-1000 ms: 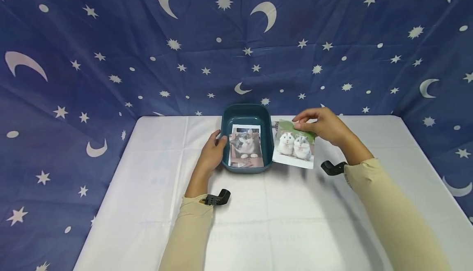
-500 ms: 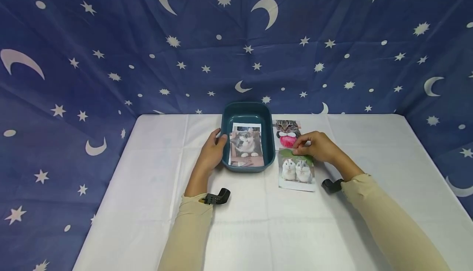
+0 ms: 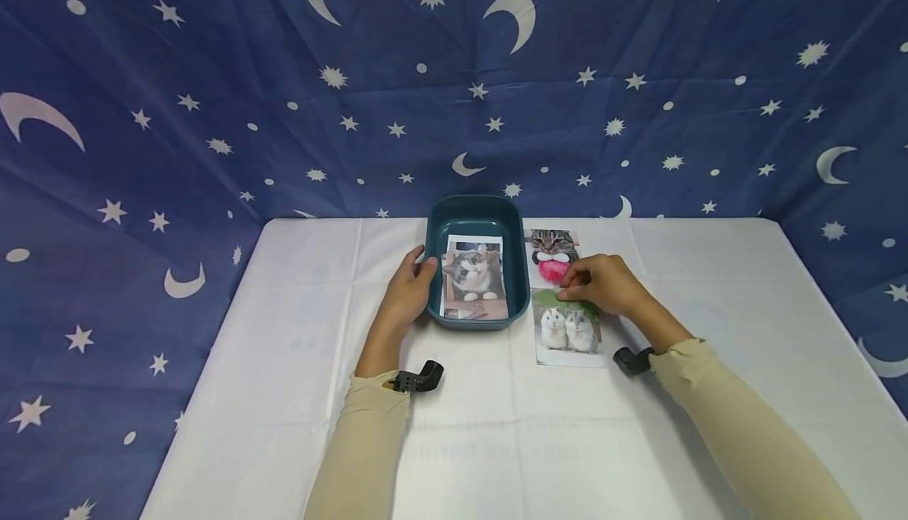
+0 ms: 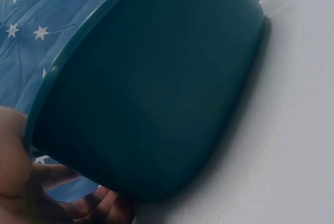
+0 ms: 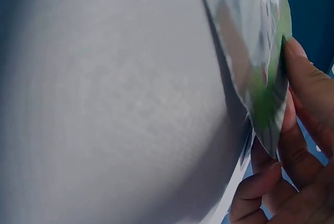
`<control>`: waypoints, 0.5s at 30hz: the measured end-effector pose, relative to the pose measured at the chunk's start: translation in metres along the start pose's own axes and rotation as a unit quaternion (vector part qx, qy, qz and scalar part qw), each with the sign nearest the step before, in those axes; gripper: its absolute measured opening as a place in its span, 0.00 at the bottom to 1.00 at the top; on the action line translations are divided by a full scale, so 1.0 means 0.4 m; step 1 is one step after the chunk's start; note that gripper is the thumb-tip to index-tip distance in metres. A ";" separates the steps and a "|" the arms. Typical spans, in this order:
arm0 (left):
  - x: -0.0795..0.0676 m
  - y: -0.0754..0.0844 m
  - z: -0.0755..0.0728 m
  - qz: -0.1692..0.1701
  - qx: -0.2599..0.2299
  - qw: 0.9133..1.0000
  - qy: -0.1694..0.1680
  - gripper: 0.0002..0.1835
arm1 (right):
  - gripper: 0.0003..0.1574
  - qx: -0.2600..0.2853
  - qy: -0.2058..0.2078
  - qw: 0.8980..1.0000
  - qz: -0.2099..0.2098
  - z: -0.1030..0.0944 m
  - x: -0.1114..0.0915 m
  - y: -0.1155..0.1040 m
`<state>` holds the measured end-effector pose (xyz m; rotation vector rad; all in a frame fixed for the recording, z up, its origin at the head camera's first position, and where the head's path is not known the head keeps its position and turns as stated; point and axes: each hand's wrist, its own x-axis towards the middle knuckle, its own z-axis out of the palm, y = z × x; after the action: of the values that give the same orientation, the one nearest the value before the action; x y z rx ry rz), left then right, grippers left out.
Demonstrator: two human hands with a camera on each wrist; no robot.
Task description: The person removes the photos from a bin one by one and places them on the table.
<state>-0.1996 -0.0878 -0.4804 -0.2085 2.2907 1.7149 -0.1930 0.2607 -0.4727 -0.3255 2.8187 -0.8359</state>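
Observation:
A dark teal plastic tub (image 3: 477,223) stands at the back of the table, holding a few photo prints; on top is one of a grey and white cat (image 3: 474,280). My left hand (image 3: 404,295) grips the tub's left side, thumb at the rim. Seen from the left wrist, the tub's outer wall (image 4: 151,88) fills the middle. To the tub's right, my right hand (image 3: 610,285) pinches the top edge of a photo of two white hamsters (image 3: 568,333). The right wrist view shows this photo (image 5: 261,62) bent between thumb and fingers. Whether it lies fully on the table I cannot tell.
Behind the hamster photo lies another photo, a tabby cat with a pink ball (image 3: 551,256), partly covered by my right hand. A white cloth (image 3: 468,457) covers the table. A blue curtain (image 3: 397,55) with moons and stars hangs directly behind it.
My right hand has brought the hamster photo down and toward the table's front, uncovering the tabby cat photo. My left hand has stayed on the tub.

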 end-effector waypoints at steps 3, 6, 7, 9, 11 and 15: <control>0.002 0.002 0.000 -0.001 -0.001 1.000 0.001 0.32 | 0.10 -0.005 0.000 1.000 0.012 -0.004 0.000 -0.003; 0.002 0.001 0.000 -0.005 0.004 1.000 0.003 0.33 | 0.11 -0.007 0.005 1.000 0.024 -0.012 -0.001 -0.007; 0.002 0.000 0.000 -0.007 0.005 1.000 0.004 0.33 | 0.11 -0.005 0.009 1.000 0.026 -0.017 -0.002 -0.010; 0.002 -0.001 -0.001 -0.006 0.005 1.000 0.003 0.33 | 0.11 -0.004 0.019 1.000 0.022 -0.030 -0.001 -0.014; 0.001 -0.002 -0.002 -0.004 0.003 1.000 0.003 0.33 | 0.11 0.006 0.028 0.999 0.014 -0.048 0.002 -0.026; 0.000 0.001 -0.002 0.001 0.002 1.000 0.001 0.33 | 0.12 0.054 0.034 0.998 -0.012 -0.095 0.031 -0.084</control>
<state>-0.1998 -0.0883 -0.4799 -0.2075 2.2956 1.7121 -0.2086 0.2495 -0.4243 -0.3214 2.8229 -1.0172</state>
